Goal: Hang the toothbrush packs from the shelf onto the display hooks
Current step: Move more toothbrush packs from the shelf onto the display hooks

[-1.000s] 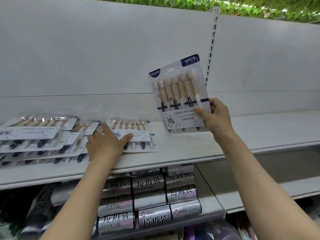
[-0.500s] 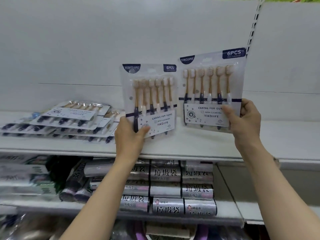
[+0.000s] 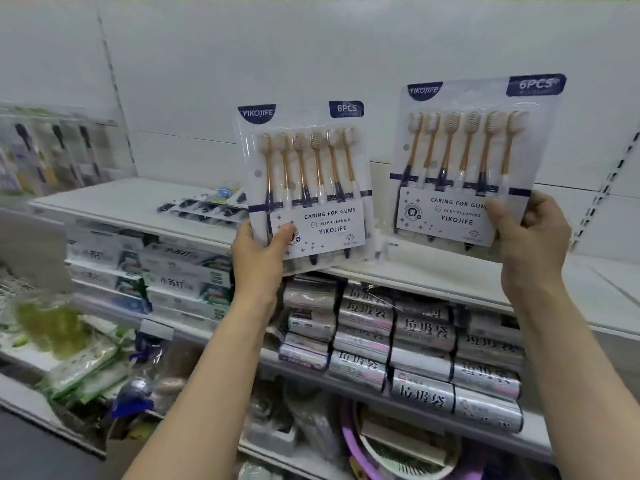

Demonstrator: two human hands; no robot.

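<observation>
The left hand (image 3: 258, 252) is gripping one toothbrush pack (image 3: 303, 183) by its lower left corner, thumb across the front, holding it upright just above the white shelf (image 3: 131, 199). At three o'clock from it, the right hand (image 3: 533, 237) is grasping a second pack (image 3: 474, 161) by its lower right corner, slightly higher. More packs (image 3: 204, 211) are lying flat on the shelf at nine o'clock from the left hand. Silver rolls (image 3: 424, 332) are sitting at six o'clock.
</observation>
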